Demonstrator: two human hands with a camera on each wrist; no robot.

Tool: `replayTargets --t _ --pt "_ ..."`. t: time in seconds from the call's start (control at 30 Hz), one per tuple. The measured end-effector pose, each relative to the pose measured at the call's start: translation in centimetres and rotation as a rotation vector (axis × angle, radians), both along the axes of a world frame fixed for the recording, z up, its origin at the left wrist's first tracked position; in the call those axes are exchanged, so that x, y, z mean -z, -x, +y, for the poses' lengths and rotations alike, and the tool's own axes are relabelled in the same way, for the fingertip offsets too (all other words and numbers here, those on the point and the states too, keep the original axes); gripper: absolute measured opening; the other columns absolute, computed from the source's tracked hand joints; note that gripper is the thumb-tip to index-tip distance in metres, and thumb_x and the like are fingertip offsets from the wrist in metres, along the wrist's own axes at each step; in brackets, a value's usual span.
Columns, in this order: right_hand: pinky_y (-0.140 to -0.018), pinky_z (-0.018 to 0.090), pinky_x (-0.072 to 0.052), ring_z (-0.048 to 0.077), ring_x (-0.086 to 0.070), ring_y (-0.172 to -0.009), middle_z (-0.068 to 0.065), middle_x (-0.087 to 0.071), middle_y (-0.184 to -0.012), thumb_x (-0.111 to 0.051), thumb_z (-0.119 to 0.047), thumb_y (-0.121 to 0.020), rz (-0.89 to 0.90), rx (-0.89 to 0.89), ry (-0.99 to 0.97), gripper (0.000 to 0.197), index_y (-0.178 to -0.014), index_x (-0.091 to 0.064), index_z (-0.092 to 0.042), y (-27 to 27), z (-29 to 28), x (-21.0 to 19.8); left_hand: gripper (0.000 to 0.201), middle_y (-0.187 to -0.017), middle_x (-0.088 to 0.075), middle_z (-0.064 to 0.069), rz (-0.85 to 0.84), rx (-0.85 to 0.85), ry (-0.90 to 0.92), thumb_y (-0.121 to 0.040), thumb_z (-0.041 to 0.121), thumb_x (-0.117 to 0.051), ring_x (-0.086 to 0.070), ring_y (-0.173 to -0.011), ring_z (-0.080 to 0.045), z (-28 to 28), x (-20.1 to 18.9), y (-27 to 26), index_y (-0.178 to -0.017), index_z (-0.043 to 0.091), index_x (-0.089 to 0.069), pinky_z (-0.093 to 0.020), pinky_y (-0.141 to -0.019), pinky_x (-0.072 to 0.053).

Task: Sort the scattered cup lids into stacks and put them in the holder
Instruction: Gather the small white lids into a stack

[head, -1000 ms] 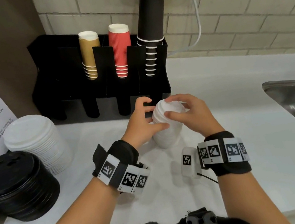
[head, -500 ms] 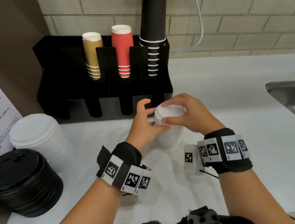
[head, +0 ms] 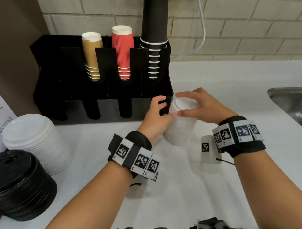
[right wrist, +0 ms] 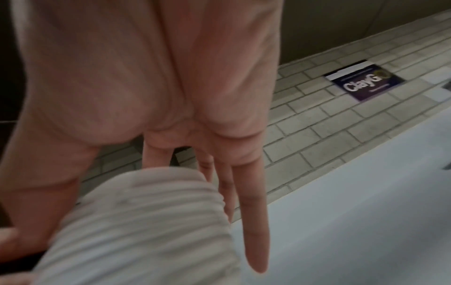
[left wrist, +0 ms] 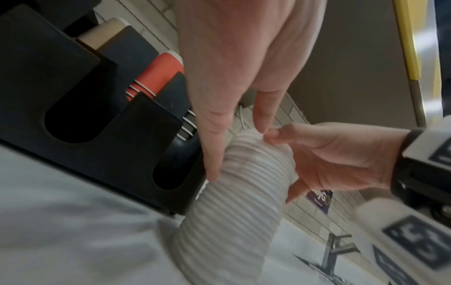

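Both hands clasp a tall stack of small white lids [head: 181, 129] on the table [head: 178, 189] — left hand [head: 155, 121] and right hand [head: 205, 107], fingers curled round it — just right of the black holder [head: 71, 71].

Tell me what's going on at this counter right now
A person grips a tall stack of small white lids with both hands, left hand and right hand, standing it on the counter by the right end of the black holder. A wider white lid stack and a black lid stack wait at the left.
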State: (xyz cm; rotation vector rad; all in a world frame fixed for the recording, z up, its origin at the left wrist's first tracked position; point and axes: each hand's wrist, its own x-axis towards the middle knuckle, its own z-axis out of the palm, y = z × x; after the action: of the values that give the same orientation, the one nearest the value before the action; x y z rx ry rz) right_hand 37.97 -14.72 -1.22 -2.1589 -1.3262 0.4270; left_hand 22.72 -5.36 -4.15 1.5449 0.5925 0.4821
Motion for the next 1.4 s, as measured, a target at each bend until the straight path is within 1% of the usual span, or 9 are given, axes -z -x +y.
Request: replayTargets --t 0.13,0.33,0.53,0.77,0.93,1.13,1.2,1.3,1.4 --pt "-0.093 0.022 -0.030 0.011 -0.037 -0.112 -0.003 -0.034 -0.119 -0.074 -0.035 -0.081 -0.031 -0.080 0.088 0.058 -0.133 -0.049 -0.042 -0.2 0.6 -0.6 0.035 -0.138 -0.050 -0.004 -0.031 -0.112 0.049 -0.095 0.014 -0.062 -0.051 -0.125 -0.019 1.5 -0.6 2.2 -0.127 0.022 -0.053 -0.034 -0.098 -0.047" --pt "-0.089 0.025 -0.034 0.016 -0.039 -0.112 -0.004 -0.033 -0.124 -0.080 -0.032 -0.074 -0.059 -0.157 0.230 0.078 -0.138 -0.037 -0.048 -0.2 0.8 -1.4 0.023 -0.118 -0.061 -0.001 -0.095 -0.181 0.134 -0.098 0.019 -0.058 -0.064 -0.111 -0.018 3.3 -0.7 7.8 -0.120 0.019 -0.060 -0.031 -0.094 -0.052" --pt "-0.088 0.029 -0.036 0.017 -0.039 -0.112 -0.007 -0.035 -0.124 -0.083 -0.038 -0.069 -0.112 -0.148 0.277 0.089 -0.139 -0.030 -0.050 -0.1 0.7 -1.7 0.020 -0.122 -0.063 0.000 -0.087 -0.207 0.193 -0.098 0.021 -0.057 -0.066 -0.109 -0.019 4.2 0.2 10.6 -0.118 0.021 -0.063 -0.033 -0.094 -0.052" --pt "-0.094 0.032 -0.038 0.021 -0.044 -0.119 -0.002 -0.047 -0.130 -0.085 -0.038 -0.066 -0.128 -0.134 0.286 0.086 -0.137 -0.036 -0.045 -0.1 1.4 -1.5 0.021 -0.123 -0.063 0.001 -0.079 -0.207 0.229 -0.098 0.021 -0.058 -0.067 -0.107 -0.019 4.7 0.7 11.4 -0.118 0.021 -0.063 -0.033 -0.094 -0.053" --pt "-0.088 0.032 -0.039 0.022 -0.046 -0.113 -0.002 -0.048 -0.122 -0.083 -0.035 -0.068 -0.151 -0.125 0.274 0.081 -0.134 -0.038 -0.044 0.1 1.6 -1.2 0.022 -0.124 -0.062 0.001 -0.074 -0.191 0.231 -0.098 0.021 -0.058 -0.067 -0.108 -0.019 4.6 0.9 11.6 -0.119 0.021 -0.062 -0.034 -0.095 -0.053" --pt "-0.096 0.037 -0.037 0.024 -0.040 -0.118 0.001 -0.051 -0.123 -0.080 -0.037 -0.069 -0.231 -0.113 0.166 0.076 -0.133 -0.039 -0.043 0.4 1.4 -4.0 0.020 -0.125 -0.062 0.002 -0.078 -0.179 0.224 -0.097 0.023 -0.059 -0.067 -0.107 -0.016 4.6 0.7 11.7 -0.117 0.024 -0.064 -0.029 -0.090 -0.054" --pt "-0.098 0.031 -0.037 0.022 -0.041 -0.119 -0.001 -0.052 -0.126 -0.080 -0.037 -0.069 -0.243 -0.159 0.096 0.075 -0.132 -0.041 -0.041 1.4 1.6 -5.2 0.021 -0.129 -0.061 0.002 -0.100 -0.154 0.201 -0.097 0.028 -0.059 -0.066 -0.108 -0.014 4.4 0.3 11.5 -0.118 0.029 -0.062 -0.028 -0.089 -0.053" --pt "-0.085 -0.001 -0.032 0.006 -0.045 -0.116 -0.012 -0.052 -0.128 -0.082 -0.030 -0.070 -0.122 -0.269 -0.051 0.071 -0.131 -0.046 -0.040 4.3 2.7 -6.3 0.040 -0.139 -0.053 0.004 -0.177 -0.054 0.194 -0.084 0.050 -0.062 -0.063 -0.114 -0.014 3.5 -0.7 10.9 -0.123 0.046 -0.055 -0.028 -0.091 -0.052" --pt "-0.087 0.004 -0.039 0.000 -0.049 -0.111 -0.016 -0.052 -0.124 -0.081 -0.027 -0.074 0.035 -0.378 -0.097 0.069 -0.131 -0.045 -0.038 7.9 4.3 -6.0 0.068 -0.145 -0.048 0.003 -0.307 0.037 0.290 -0.077 0.056 -0.059 -0.061 -0.120 -0.024 2.7 -1.1 10.0 -0.141 0.046 -0.040 -0.041 -0.096 -0.053"
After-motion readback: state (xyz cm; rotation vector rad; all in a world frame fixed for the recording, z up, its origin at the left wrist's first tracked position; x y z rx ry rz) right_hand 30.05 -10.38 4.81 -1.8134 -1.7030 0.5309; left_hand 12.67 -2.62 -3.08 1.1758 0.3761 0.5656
